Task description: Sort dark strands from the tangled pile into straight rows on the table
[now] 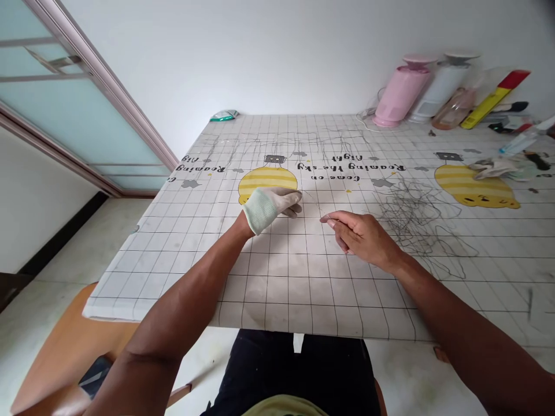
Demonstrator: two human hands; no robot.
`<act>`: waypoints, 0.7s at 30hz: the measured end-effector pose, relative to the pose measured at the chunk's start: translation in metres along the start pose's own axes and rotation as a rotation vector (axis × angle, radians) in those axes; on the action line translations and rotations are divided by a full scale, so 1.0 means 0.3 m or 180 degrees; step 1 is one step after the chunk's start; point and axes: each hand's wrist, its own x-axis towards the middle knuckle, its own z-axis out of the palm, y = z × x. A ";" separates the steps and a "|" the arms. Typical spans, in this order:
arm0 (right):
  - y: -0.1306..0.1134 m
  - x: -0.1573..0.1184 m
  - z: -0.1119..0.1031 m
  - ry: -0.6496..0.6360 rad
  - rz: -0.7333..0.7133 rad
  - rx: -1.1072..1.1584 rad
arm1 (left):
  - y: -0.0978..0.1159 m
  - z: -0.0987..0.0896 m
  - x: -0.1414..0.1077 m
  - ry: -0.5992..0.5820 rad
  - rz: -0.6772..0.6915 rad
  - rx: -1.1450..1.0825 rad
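A thin, wire-like strand point(315, 202) runs through the short gap between my two hands, above the checked tablecloth. My left hand point(277, 205), in a pale glove with a light green cuff, has its fingers closed at one end of it. At the other end, my bare right hand point(358, 234) pinches the strand between thumb and forefinger. To the right of my right hand lies a loose tangle of dark thin wire point(407, 214). More thin strands point(281, 141) are laid out in a row along the back of the table.
At the back right stand a pink cylindrical device point(401, 95), a white one point(440, 86), a bottle point(453, 110) and a yellow-and-red box point(489, 101). Another glove point(496, 167) lies at right. A green packet point(224, 115) sits at the far left corner. A phone point(95, 375) rests on the wooden chair point(56, 358).
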 end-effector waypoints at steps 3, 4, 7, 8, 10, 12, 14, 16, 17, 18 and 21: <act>0.013 -0.001 0.008 -0.0183 -0.0079 -0.0175 | -0.005 -0.011 0.004 -0.0011 -0.0081 -0.0247; 0.017 -0.001 0.011 -0.0214 -0.0105 -0.0208 | -0.006 -0.012 0.006 -0.0007 -0.0099 -0.0250; 0.022 -0.001 0.022 -0.0180 -0.0165 -0.0206 | -0.005 -0.002 0.008 -0.0046 -0.0167 -0.0211; 0.021 0.000 0.027 -0.0136 -0.0176 -0.0192 | -0.005 0.004 0.007 -0.0077 -0.0209 -0.0188; 0.018 0.004 0.039 -0.0028 -0.0193 -0.0196 | -0.004 0.014 0.002 -0.0166 -0.0314 -0.0125; 0.015 0.008 0.050 0.0087 -0.0189 -0.0281 | -0.005 0.011 -0.003 -0.0345 -0.0371 -0.0036; 0.017 0.011 0.058 0.0203 -0.0184 -0.0385 | -0.009 -0.013 -0.006 -0.0599 -0.0365 0.0004; 0.023 0.010 0.060 0.0314 -0.0191 -0.0384 | -0.013 -0.050 -0.002 -0.0721 -0.0328 -0.0135; 0.026 0.008 0.059 0.0356 -0.0206 -0.0344 | -0.014 -0.068 0.002 -0.0671 -0.0297 -0.0236; 0.028 0.006 0.057 0.0384 -0.0220 -0.0298 | -0.014 -0.083 0.005 -0.0536 -0.0247 -0.0317; 0.030 -0.001 0.053 0.0359 -0.0259 -0.0244 | -0.005 -0.090 0.007 -0.0086 0.0060 -0.0082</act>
